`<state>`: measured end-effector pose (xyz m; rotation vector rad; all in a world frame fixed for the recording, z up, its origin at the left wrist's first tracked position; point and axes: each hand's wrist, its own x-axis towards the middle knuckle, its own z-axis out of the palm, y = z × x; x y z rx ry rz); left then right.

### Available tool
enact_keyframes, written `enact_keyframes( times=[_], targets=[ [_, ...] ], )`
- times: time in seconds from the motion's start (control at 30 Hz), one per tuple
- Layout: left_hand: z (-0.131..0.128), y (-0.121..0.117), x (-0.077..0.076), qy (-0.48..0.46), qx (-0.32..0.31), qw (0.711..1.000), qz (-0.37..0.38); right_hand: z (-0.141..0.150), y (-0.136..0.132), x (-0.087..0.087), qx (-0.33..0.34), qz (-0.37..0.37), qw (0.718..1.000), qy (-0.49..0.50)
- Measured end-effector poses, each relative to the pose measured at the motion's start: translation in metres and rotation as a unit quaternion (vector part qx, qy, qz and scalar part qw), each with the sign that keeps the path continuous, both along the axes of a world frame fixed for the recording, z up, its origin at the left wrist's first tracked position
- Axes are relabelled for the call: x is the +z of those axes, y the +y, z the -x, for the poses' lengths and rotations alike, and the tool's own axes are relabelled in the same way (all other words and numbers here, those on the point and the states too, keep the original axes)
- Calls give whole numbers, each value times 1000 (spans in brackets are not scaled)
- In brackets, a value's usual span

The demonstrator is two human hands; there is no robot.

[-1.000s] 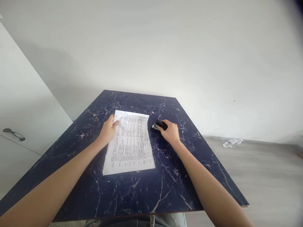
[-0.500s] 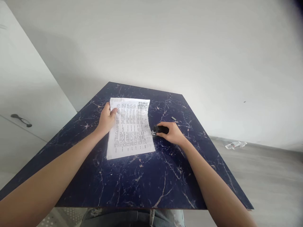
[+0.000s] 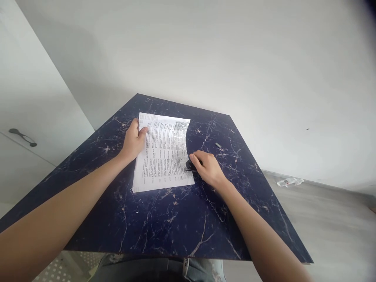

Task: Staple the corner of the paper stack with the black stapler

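Note:
My left hand [image 3: 134,139] pinches the left edge of a white printed paper [image 3: 160,156], its thumb on top and the other fingers hidden underneath. The sheet's right side curves, and whether it is one sheet or a stack I cannot tell. At its lower right edge is a black stapler [image 3: 190,166], whose front end overlaps the paper. My right hand [image 3: 207,166] is closed round the stapler from above and covers most of its body.
A dark blue marbled table [image 3: 164,223] lies under both hands. Beyond the stapler rests a small grey strip [image 3: 218,145], perhaps staples. A cabinet with a black handle [image 3: 22,137] stands at left. Clear plastic packaging [image 3: 290,182] lies on the floor at right.
The stapler's front has come over the paper's right edge. My right hand has shifted its grip, with the thumb now on top. My left hand keeps its hold.

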<state>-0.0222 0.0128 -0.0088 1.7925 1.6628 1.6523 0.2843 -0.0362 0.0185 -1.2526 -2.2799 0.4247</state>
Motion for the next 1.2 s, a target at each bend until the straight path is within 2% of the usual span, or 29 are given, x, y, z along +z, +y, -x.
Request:
enact_keyframes(
  times=[0.1,0.27,0.37,0.5,0.73,0.97,1.2],
  targets=[
    [1,0,1,-4,0,1000,-4,1,1,-5,-67,-24,997,33],
    [4,3,-4,4,-1,1000,-13,-7,8,-5,-173,-71,973,132],
    [5,4,-5,12,-1,1000,-17,-4,8,-8,-151,-55,980,120],
    [4,4,-5,12,0,1000,-26,7,5,-12,-85,-30,996,25],
    [0,3,-5,-1,-7,1000,-28,9,2,-8,-66,-25,995,-69],
    [-3,2,-4,-3,-7,1000,-22,16,-2,-7,-83,-90,970,-212],
    [-4,3,-5,-4,-1,1000,-19,31,-14,-10,-101,-126,948,-275]
  ],
)
